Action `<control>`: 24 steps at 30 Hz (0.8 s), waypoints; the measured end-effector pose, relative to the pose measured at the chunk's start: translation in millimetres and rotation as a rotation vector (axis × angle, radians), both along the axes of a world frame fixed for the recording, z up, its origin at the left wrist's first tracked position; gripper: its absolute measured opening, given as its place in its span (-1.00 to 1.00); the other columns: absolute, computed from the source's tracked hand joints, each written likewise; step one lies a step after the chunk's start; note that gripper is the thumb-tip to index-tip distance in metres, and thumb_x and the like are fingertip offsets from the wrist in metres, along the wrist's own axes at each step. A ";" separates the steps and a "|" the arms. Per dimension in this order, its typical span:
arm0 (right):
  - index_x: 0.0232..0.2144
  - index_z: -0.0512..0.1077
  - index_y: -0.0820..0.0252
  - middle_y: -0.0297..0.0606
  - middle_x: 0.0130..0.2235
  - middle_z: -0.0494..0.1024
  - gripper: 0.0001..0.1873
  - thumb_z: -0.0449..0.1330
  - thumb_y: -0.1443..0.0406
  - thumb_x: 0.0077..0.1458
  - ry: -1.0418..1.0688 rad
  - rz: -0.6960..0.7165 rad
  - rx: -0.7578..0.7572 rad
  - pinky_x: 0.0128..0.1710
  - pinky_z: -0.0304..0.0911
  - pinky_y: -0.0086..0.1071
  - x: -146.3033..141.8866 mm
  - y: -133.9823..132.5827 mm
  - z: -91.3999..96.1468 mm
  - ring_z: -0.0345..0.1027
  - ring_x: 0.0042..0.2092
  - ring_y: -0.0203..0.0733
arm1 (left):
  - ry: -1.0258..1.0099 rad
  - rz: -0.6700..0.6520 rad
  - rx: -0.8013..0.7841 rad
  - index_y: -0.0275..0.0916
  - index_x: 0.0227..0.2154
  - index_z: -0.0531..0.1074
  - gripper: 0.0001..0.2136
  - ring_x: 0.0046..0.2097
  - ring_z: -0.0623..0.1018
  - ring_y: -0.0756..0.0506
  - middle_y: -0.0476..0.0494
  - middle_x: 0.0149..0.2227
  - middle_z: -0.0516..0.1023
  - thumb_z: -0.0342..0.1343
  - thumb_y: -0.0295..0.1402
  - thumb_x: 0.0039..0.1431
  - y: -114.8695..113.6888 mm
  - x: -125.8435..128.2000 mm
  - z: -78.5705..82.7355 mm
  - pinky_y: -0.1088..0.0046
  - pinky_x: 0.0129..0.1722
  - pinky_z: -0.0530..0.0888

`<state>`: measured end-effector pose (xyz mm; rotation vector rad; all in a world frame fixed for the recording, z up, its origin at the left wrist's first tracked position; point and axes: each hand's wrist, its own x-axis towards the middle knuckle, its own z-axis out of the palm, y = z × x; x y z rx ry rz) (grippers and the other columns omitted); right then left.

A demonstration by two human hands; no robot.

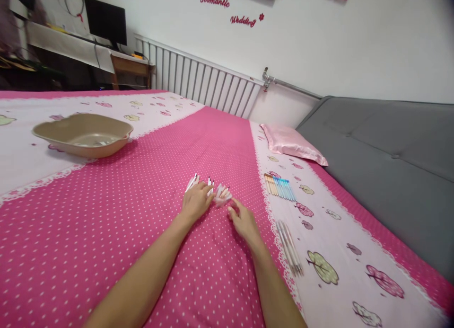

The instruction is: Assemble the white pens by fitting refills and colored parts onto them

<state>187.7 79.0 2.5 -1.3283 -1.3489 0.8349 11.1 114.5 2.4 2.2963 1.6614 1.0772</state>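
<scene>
Slim white pens with dark or coloured tips [223, 194] lie in a loose bunch on the pink polka-dot bedspread. My left hand [196, 201] rests palm down over part of this bunch, its fingers stretched across the pens; a few white pens [192, 181] stick out beyond it. At the right end of the bunch is my right hand [245, 222], index finger and thumb apart, with the fingertip at the pens. Nothing shows between those two fingers. What lies under my left palm is hidden, and the pens by the right fingertip are slightly blurred.
Right of my hands, a neat row of tan and blue pens [279, 187] lies on the bedspread, with several pale pens [290, 248] nearer me. A beige basin [85, 148] with small items inside stands left. A pink pillow [292, 146] lies by the grey headboard [383, 162].
</scene>
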 end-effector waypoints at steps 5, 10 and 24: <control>-0.12 0.42 0.12 -0.07 -0.16 0.51 -0.56 0.23 0.21 -0.13 -0.572 -0.261 -0.185 -0.13 0.17 -0.14 52.0 -9.3 29.1 0.37 -0.14 0.04 | -0.048 0.040 0.036 -0.25 -0.27 0.46 -0.74 -0.15 0.45 -0.12 -0.19 -0.22 0.50 -0.13 -0.32 0.18 -10.9 -6.9 1.2 0.32 -0.10 0.34; 0.04 0.23 0.26 0.11 0.02 0.33 -0.36 0.16 0.11 -0.08 -0.963 -0.340 -0.615 -0.14 0.18 -0.02 98.0 -10.7 31.1 0.23 0.02 0.20 | -0.086 0.084 0.048 -0.24 -0.32 0.45 -0.72 -0.18 0.46 -0.12 -0.18 -0.25 0.50 -0.16 -0.28 0.20 -14.8 -9.4 -1.4 0.35 -0.16 0.36; 0.03 0.20 0.33 0.09 0.04 0.23 -0.53 -0.09 0.45 0.02 -0.969 -0.259 -0.685 -0.15 0.20 -0.17 92.6 -6.5 20.7 0.27 -0.01 0.09 | 0.133 0.057 0.016 -0.23 -0.40 0.52 -0.83 -0.23 0.40 -0.13 -0.18 -0.34 0.43 0.05 -0.31 0.04 -15.3 -11.1 -3.0 0.33 -0.21 0.34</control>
